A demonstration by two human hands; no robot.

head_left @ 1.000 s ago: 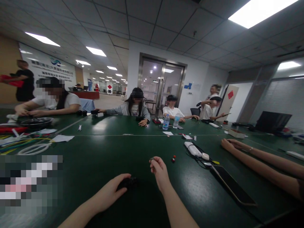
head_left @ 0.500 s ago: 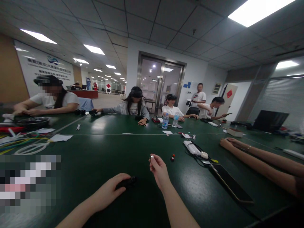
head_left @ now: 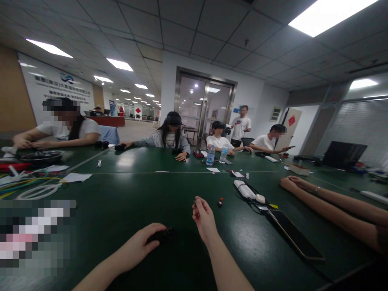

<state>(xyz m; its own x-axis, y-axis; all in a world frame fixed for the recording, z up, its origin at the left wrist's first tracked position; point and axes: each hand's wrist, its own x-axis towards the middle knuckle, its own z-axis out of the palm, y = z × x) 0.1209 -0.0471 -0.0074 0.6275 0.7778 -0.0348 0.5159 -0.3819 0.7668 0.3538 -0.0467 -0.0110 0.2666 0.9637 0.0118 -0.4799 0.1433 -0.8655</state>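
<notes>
My left hand rests low on the dark green table, its fingers wrapped round a small black object whose far end sticks out to the right. Raised above the table, my right hand pinches a tiny thing between thumb and fingertips; it is too small to name. A small red and dark item lies on the table just right of my right hand.
Right of my hands lie a white power strip, cables and a black tablet-like device. Another person's forearms rest at the right. Two water bottles stand farther back. Coiled cables lie at the left.
My right hand has turned slightly, and the bright face of the tiny thing no longer shows. The standing person in the background has moved left. My left hand looks nearly unchanged.
</notes>
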